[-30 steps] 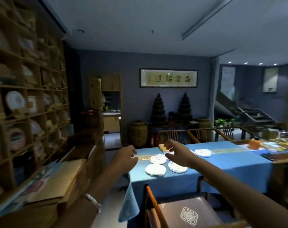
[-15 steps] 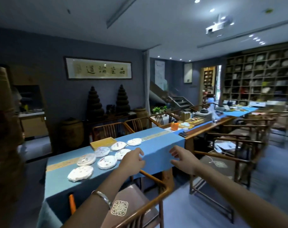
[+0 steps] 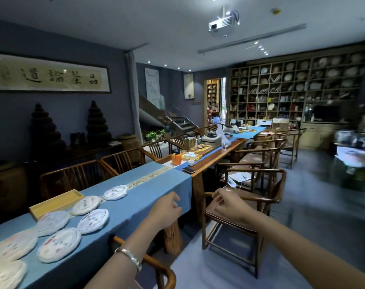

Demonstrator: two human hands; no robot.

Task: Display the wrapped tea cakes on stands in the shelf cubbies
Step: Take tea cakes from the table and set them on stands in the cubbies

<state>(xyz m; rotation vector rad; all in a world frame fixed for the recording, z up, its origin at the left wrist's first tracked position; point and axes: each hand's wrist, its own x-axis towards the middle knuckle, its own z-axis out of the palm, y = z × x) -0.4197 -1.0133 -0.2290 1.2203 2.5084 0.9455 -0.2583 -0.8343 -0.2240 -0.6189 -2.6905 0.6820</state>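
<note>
Hands: our left hand (image 3: 166,212) and right hand (image 3: 229,205) hang loosely curled, holding nothing, past the bench (image 3: 148,197) edge.
Tea cakes: wrapped tea cakes (image 3: 93,221) lie flat on the bench, left.
Room: open floor (image 3: 315,205) toward the shelf cubbies (image 3: 292,88).

Tea cakes (image 3: 93,221): white matt paper wrap, creased. Table (image 3: 210,161): polished wood under matt blue cloth (image 3: 156,184). Chair (image 3: 260,197): glossy dark wood. Bracelet (image 3: 130,255): shiny metal.

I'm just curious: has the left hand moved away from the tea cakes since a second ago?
Yes. The left hand was beside the tea cakes; now it hangs further right along the blue tablecloth, near its end.
</note>
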